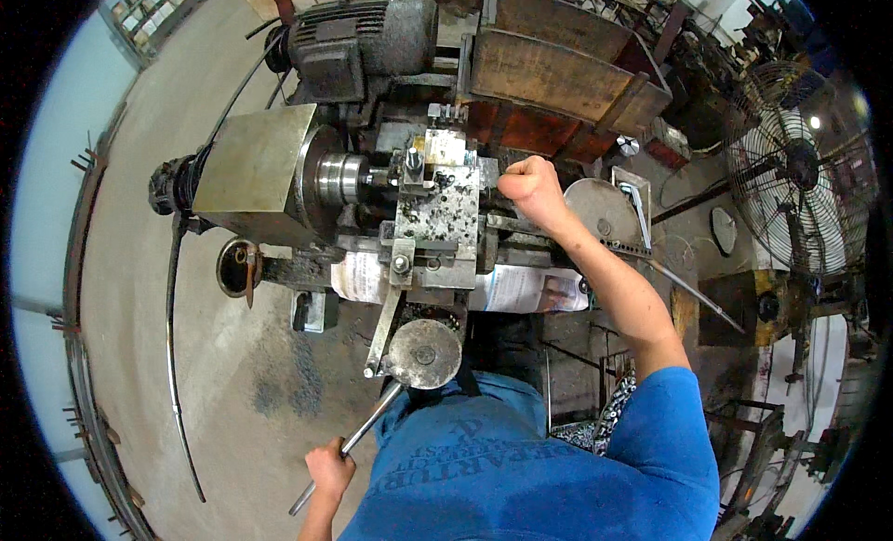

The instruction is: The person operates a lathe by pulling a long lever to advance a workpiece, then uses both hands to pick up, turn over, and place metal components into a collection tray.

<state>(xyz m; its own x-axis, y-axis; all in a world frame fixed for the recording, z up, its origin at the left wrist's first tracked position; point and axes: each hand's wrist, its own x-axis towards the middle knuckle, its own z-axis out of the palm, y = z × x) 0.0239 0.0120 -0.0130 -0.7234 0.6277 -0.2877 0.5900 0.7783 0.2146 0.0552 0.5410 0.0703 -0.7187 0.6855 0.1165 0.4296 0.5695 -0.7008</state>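
Observation:
My left hand is wrapped round a long metal lever, which runs down and left from a round metal disc at the front of a lathe. At the right end of the lathe's cross slide, my right hand is closed in a fist; anything inside its fingers is hidden. Dark metal chips lie scattered over the slide. To its left, a shiny cylindrical chuck sticks out of the headstock. A clamp lever angles down near the disc.
A grimy electric motor sits behind the headstock, beside a wooden-sided bin. A large caged fan stands at the right. A second round disc with a long handle lies right of my forearm. Dark shavings cover some floor at left.

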